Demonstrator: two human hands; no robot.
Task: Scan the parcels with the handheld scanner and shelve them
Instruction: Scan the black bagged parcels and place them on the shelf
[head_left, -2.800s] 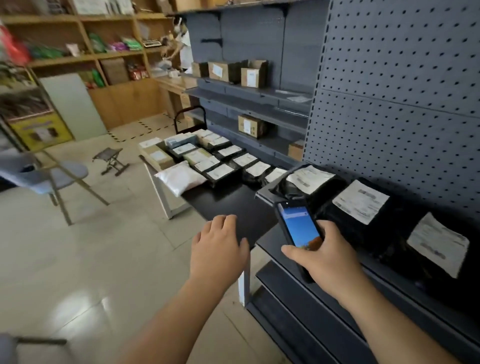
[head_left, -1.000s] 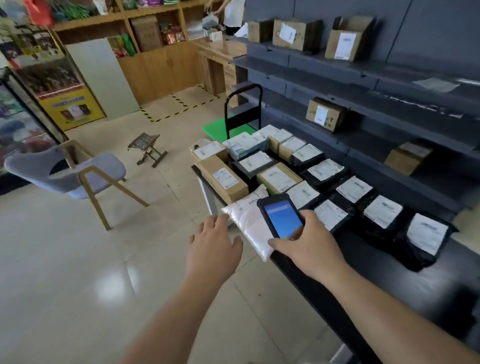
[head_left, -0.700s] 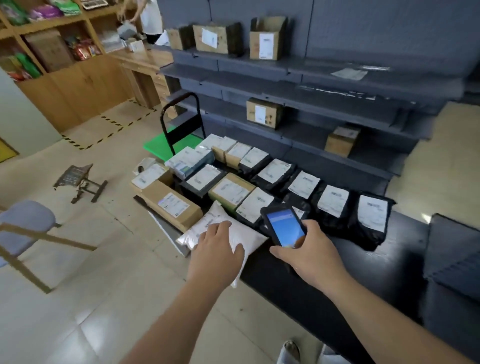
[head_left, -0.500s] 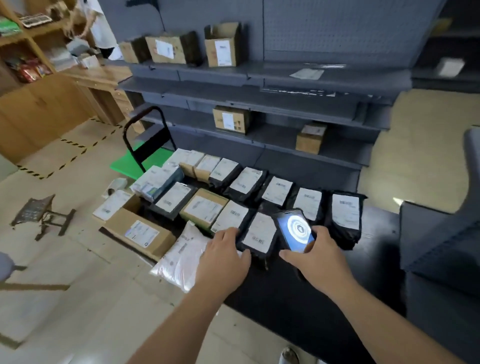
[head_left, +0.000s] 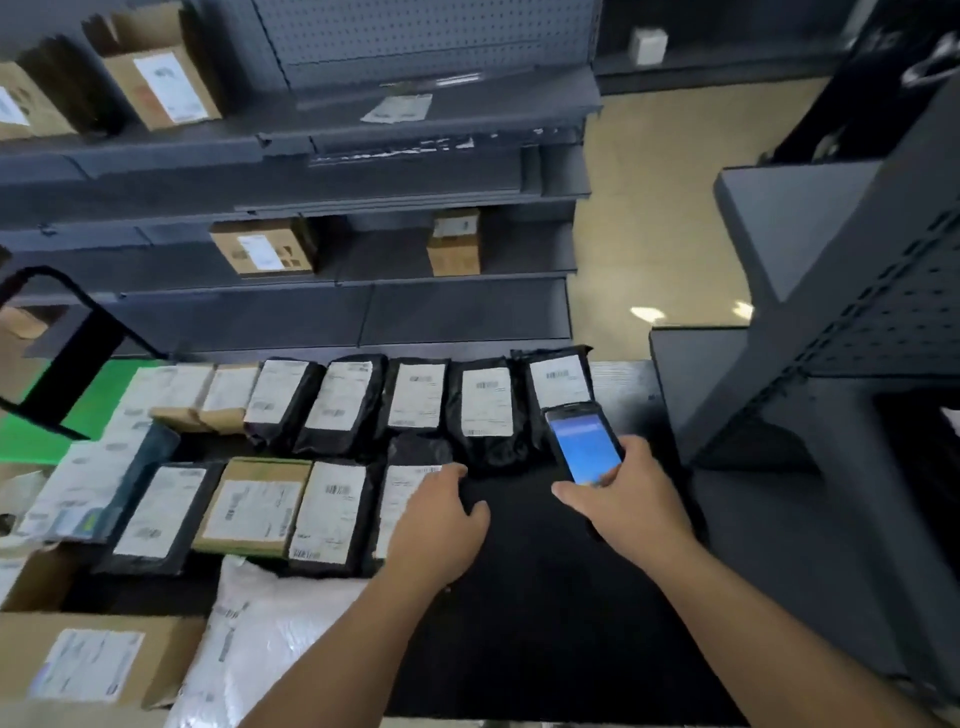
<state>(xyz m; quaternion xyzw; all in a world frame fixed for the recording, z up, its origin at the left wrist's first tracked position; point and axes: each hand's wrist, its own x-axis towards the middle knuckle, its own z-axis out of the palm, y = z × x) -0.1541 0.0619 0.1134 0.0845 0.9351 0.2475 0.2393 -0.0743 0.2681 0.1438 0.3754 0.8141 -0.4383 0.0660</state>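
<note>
Two rows of labelled parcels lie on a black table (head_left: 545, 597), most of them black bags. My left hand (head_left: 441, 525) rests palm down on the right edge of the nearest black parcel (head_left: 402, 499) in the front row, fingers on its label, thumb out on the table. To the right, my right hand (head_left: 628, 504) holds the handheld scanner (head_left: 584, 447) with its blue screen lit. The scanner sits over the table beside the back row's rightmost black parcel (head_left: 558, 379).
A white poly bag (head_left: 260, 639) and a cardboard box (head_left: 88, 660) lie at the table's near left. Grey shelves (head_left: 415, 312) behind hold cardboard boxes (head_left: 262, 252). Another grey shelf unit (head_left: 831, 364) stands close on the right. A green trolley (head_left: 47, 415) stands at the left.
My view has swung from the right shelf unit to the table. My left hand has moved forward and come down on the black parcel. The scanner stays in my right hand.
</note>
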